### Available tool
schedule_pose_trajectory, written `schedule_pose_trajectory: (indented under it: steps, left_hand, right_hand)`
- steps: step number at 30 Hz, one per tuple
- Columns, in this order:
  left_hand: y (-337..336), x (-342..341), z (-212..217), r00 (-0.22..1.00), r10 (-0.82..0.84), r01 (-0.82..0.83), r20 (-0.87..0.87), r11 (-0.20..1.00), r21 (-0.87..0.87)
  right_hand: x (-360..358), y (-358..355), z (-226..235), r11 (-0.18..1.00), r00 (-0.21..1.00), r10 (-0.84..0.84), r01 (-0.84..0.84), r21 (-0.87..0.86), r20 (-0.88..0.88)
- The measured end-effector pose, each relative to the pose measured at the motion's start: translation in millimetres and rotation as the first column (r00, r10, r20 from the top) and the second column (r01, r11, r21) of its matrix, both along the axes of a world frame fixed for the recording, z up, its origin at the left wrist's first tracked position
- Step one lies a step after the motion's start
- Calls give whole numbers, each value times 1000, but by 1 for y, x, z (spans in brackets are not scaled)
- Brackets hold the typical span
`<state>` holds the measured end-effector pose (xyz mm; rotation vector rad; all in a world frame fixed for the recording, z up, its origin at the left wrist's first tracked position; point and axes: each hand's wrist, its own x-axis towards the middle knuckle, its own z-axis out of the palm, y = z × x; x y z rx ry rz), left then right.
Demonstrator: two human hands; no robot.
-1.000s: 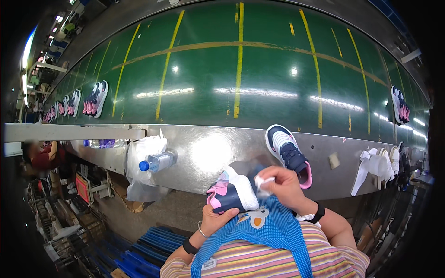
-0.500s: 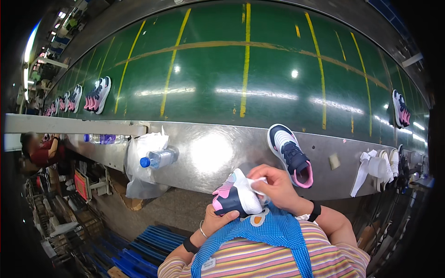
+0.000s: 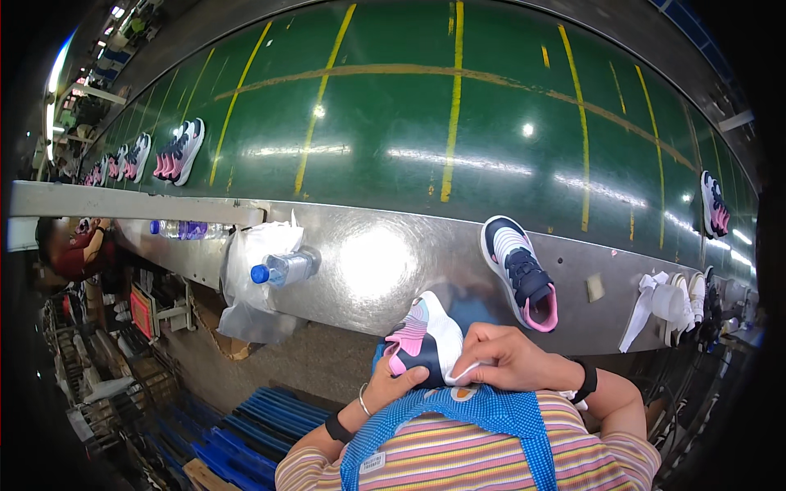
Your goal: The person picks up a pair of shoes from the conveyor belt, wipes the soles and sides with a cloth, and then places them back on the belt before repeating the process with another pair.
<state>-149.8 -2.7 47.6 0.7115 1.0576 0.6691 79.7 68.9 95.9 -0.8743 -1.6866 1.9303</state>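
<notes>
My left hand [image 3: 391,386] grips a small sneaker [image 3: 419,353], pink and navy with a white sole, close to my apron. The shoe is tilted, its sole turned toward my right. With bent fingers pressed together, my right hand [image 3: 516,360] pinches a white cloth [image 3: 465,373] against the edge of the sole, low near the apron. Most of the cloth is hidden by the fingers. A matching sneaker [image 3: 521,268], with a navy strap and pink lining, lies on the metal ledge [image 3: 409,245] beyond my right hand, touched by neither hand.
A green conveyor belt [image 3: 377,114] with yellow lines runs beyond the ledge, carrying sneakers [image 3: 178,154] at left and another pair [image 3: 714,204] at right. A blue-capped bottle [image 3: 291,267] rests on a plastic bag [image 3: 246,315]. A beige block [image 3: 594,287] and white roll [image 3: 668,299] are rightward.
My right hand with the cloth has moved down along the sole toward my apron. The held sneaker sits slightly more upright. The view has shifted a little.
</notes>
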Motion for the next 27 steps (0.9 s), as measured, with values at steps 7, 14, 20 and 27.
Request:
schedule_pose_trajectory:
  steps: [7, 14, 20, 27]
  left_hand:
    - [3, 11, 3, 996, 74, -71, 48, 996, -51]
    - [13, 9, 13, 994, 100, -92, 31, 972, -214]
    - [11, 7, 18, 970, 244, -223, 11, 903, -368]
    - [8, 7, 21, 946, 322, -285, 31, 874, -393]
  right_hand:
    - [-14, 7, 4, 963, 969, -200, 167, 210, 145]
    - [-7, 4, -13, 919, 901, -393, 389, 61, 184]
    - [-8, -9, -7, 988, 988, -155, 155, -2, -7]
    - [-17, -16, -17, 960, 964, -254, 261, 105, -73]
